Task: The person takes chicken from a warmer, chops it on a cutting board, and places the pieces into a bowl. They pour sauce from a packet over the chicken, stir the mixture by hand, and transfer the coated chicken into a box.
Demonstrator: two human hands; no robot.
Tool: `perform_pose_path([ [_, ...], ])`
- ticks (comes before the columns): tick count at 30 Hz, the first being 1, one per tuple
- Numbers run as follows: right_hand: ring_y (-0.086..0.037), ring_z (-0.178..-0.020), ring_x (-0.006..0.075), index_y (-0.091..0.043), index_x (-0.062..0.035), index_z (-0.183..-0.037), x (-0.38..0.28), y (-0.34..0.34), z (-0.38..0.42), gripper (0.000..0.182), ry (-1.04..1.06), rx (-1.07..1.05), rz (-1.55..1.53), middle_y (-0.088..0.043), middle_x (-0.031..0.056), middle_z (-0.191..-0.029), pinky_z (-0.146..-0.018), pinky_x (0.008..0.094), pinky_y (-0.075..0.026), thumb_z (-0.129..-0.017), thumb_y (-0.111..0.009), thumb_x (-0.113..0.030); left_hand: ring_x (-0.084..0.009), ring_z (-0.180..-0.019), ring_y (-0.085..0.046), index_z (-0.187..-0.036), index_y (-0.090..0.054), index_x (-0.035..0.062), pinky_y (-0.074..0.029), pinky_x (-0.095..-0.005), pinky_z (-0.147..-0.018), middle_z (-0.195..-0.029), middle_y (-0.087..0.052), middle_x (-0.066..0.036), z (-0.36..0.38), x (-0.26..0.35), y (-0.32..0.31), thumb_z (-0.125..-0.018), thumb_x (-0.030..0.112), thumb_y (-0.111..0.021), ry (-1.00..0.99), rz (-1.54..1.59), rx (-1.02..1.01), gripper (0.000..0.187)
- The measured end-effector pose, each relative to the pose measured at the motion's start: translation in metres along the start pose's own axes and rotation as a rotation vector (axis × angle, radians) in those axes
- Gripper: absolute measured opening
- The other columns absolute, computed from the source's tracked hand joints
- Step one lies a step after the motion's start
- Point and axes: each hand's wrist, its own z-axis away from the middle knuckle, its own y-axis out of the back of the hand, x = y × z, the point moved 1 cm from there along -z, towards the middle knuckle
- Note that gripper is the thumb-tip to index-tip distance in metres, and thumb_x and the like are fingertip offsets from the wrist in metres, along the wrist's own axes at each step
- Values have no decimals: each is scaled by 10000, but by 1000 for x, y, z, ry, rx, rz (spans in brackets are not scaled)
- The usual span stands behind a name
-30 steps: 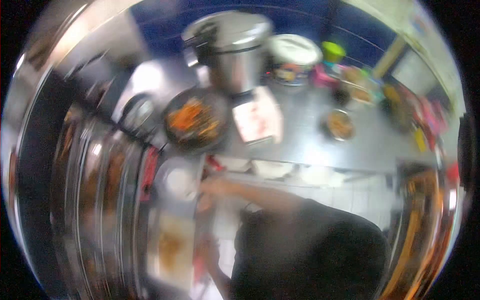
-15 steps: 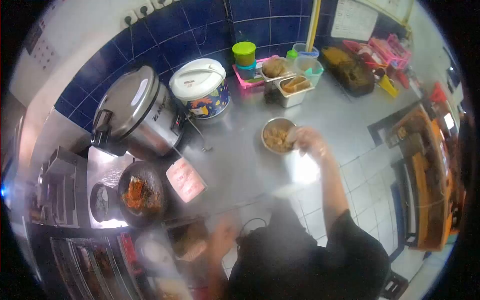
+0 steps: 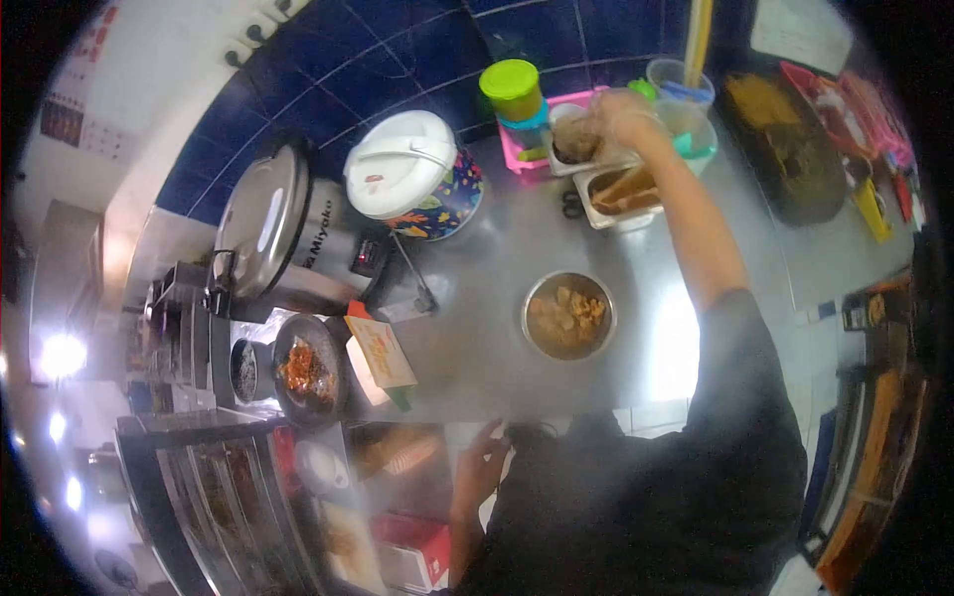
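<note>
My right hand [image 3: 628, 121] is stretched out to the back of the steel counter, over a small metal container [image 3: 568, 159] with a pale, bag-like lump in it. Blur hides its fingertips, so a grip on the lump cannot be made out. Right in front stands a second metal container [image 3: 628, 211] with brown contents and what looks like a utensil. A round metal bowl [image 3: 570, 350] with browned chunks of food sits nearer to me, touched by neither hand. Low by the counter's front edge, my left hand [image 3: 481, 465] hangs with its fingers loosely apart, holding nothing visible.
A large rice cooker [image 3: 288, 233] and a white-lidded container [image 3: 402, 164] stand at the back left. A stone mortar [image 3: 316, 382] with red paste and a printed carton [image 3: 383, 356] lie nearer. Clear tubs [image 3: 691, 139] and a dark tray [image 3: 790, 149] are at right.
My right hand has left the bowl of food chunks and reached back to the metal containers. My left hand has come up to the counter edge. The view has shifted.
</note>
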Motion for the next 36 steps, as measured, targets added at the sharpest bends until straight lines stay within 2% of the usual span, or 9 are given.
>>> perform_pose_path([
  [8,-670,-842,266,-714,-39,-933,-52,104,45,380,102,242,-806,-690,138,-873,-778,373,-522,-866,-658,-409,-201,-862,-687,-1308,-561,2,-512,-353,-833,-887,-707,-168,-6,28,8,-935,138,-609,48,23,141,400],
  [15,-630,-708,189,-697,-33,-890,-166,126,184,292,259,-118,-1458,-647,64,-745,-658,342,-501,-891,-675,-325,-345,-1155,-581,-1381,-480,-12,-465,-430,-951,-1297,-571,-226,-57,116,18,-789,268,-804,-569,-75,551,730],
  [17,-615,-657,169,-700,-51,-906,-201,98,219,230,375,81,-1430,-633,37,-714,-608,310,-492,-916,-662,-278,-275,-1187,-570,-1388,-457,-48,-440,-386,-993,-1328,-552,-228,-67,128,18,-782,251,-816,-718,-36,720,765],
  [18,-604,-637,134,-712,-58,-921,-217,76,239,227,278,198,-1398,-630,13,-681,-586,285,-473,-923,-662,-279,-275,-1187,-570,-1388,-457,-48,-440,-386,-993,-1328,-552,-228,-71,114,15,-782,251,-816,-735,-14,715,765],
  [19,-608,-664,118,-728,-62,-979,-230,102,263,227,-4,-297,-1662,-664,7,-720,-608,268,-474,-932,-654,-271,-236,-1182,-566,-1368,-475,-53,-441,-360,-980,-1335,-554,-207,-85,89,9,-823,265,-785,-622,286,518,703],
  [21,-636,-731,138,-710,-31,-1047,-252,62,284,277,-59,-196,-1640,-717,47,-868,-676,274,-513,-924,-670,-275,-198,-1177,-562,-1349,-492,-57,-442,-334,-967,-1342,-556,-187,-85,75,7,-863,279,-754,-508,572,295,646],
  [28,-614,-1070,174,-580,-5,-1258,-240,-37,340,479,-33,194,-1176,-650,136,-1190,-852,321,-518,-888,-714,-277,-131,-810,-570,-1088,-628,-17,-466,-320,-703,-925,-632,-35,-67,39,2,-1027,311,-506,-212,941,248,356],
  [30,-576,-1116,176,-551,-6,-1276,-254,-7,353,497,35,-322,-1492,-595,132,-1271,-855,339,-516,-868,-738,-219,-118,-729,-542,-1000,-652,-5,-447,-329,-640,-797,-613,-15,-57,42,10,-1038,318,-474,-189,810,196,371],
  [36,-606,-750,90,-612,-15,-1181,-263,-47,363,365,-345,-282,-1812,-677,38,-922,-642,259,-504,-866,-743,-145,-137,-678,-477,-866,-601,-47,-409,-368,-601,-712,-579,-51,-58,50,25,-1023,362,-476,-253,200,237,456],
])
